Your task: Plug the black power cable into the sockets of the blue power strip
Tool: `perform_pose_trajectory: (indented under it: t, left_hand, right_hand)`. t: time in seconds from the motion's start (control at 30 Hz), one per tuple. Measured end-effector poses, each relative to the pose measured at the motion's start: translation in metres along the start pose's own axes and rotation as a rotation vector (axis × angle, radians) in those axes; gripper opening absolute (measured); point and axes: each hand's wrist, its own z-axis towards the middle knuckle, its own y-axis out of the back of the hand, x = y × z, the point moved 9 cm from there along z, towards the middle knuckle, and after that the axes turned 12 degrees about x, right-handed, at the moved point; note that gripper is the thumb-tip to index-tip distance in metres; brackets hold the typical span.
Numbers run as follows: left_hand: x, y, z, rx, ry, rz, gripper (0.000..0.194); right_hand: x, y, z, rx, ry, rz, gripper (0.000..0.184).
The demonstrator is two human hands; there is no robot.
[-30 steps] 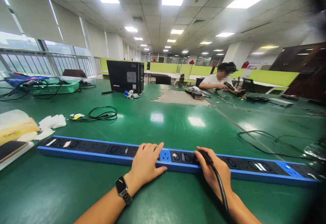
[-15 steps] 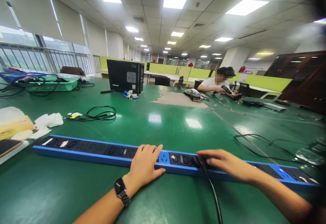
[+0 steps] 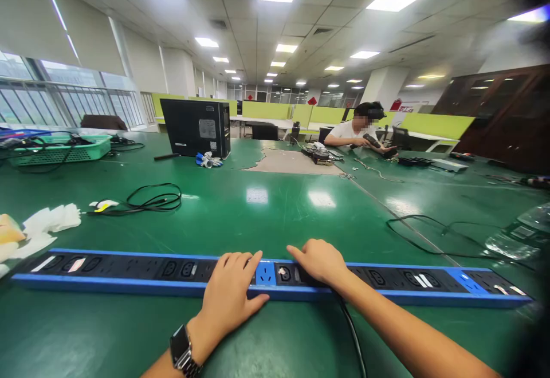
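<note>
A long blue and black power strip lies across the green table in front of me. My left hand, with a watch on its wrist, grips the strip near its middle, fingers over the top and thumb along the near edge. Just right of a blue socket, my right hand is closed over the strip, its thumb sticking out to the left. From under that hand a black power cord runs toward me; its plug is hidden by the hand.
A coiled black cable and white tissues lie at the left. Farther back stand a green basket, a black computer case and gloves. A clear bottle is at the right. A person works across the table.
My right hand has moved left and closed over the plug, which showed before. The left hand stays on the strip. The view has shifted a little to the right.
</note>
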Motion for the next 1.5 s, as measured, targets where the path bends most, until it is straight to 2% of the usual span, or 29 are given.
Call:
perform_pose_trajectory:
  t: [0.27,0.47,0.6,0.67,0.73,0.8,0.9,1.0,1.07,1.17,1.3,1.5]
  left_hand:
    - [0.001,-0.003,0.002,-0.018,0.058,0.016,0.070]
    - [-0.005,0.000,0.002,0.003,0.078,0.081,0.070]
    - [-0.005,0.002,0.002,0.018,0.085,0.108,0.067]
    - [-0.006,0.002,0.002,0.022,0.078,0.106,0.067]
    - [-0.008,0.001,0.004,0.021,0.100,0.102,0.065]
    - [-0.014,-0.001,0.008,0.022,0.137,0.093,0.065]
    - [-0.035,-0.008,0.024,0.071,0.119,0.048,0.070]
    - [-0.065,-0.019,0.048,0.172,0.045,-0.008,0.064]
    - [-0.082,-0.024,0.063,0.218,-0.006,-0.011,0.058]
    - [-0.100,-0.031,0.079,0.254,-0.080,0.005,0.049]
    - [-0.101,-0.037,0.084,0.277,-0.043,-0.037,0.048]
    - [-0.094,-0.038,0.084,0.319,0.015,-0.056,0.054]
  right_hand:
    - [0.007,0.000,0.002,-0.085,0.017,0.023,0.042]
    - [-0.012,0.002,0.002,-0.112,0.088,0.336,0.052]
    - [-0.050,-0.005,-0.027,-0.258,0.168,0.524,0.051]
    - [-0.075,-0.009,-0.051,-0.430,0.262,0.653,0.041]
    - [-0.078,-0.016,-0.069,-0.489,0.421,0.564,0.032]
    - [-0.072,-0.022,-0.077,-0.506,0.496,0.441,0.037]
    - [-0.056,-0.019,-0.074,-0.563,0.423,0.248,0.046]
    - [-0.038,-0.015,-0.065,-0.599,0.331,0.076,0.034]
    - [-0.034,-0.016,-0.062,-0.617,0.291,0.043,0.032]
    - [-0.043,-0.022,-0.059,-0.639,0.218,0.088,0.033]
    - [-0.053,-0.026,-0.057,-0.617,0.151,0.169,0.034]
    - [-0.051,-0.017,-0.056,-0.524,0.150,0.363,0.032]
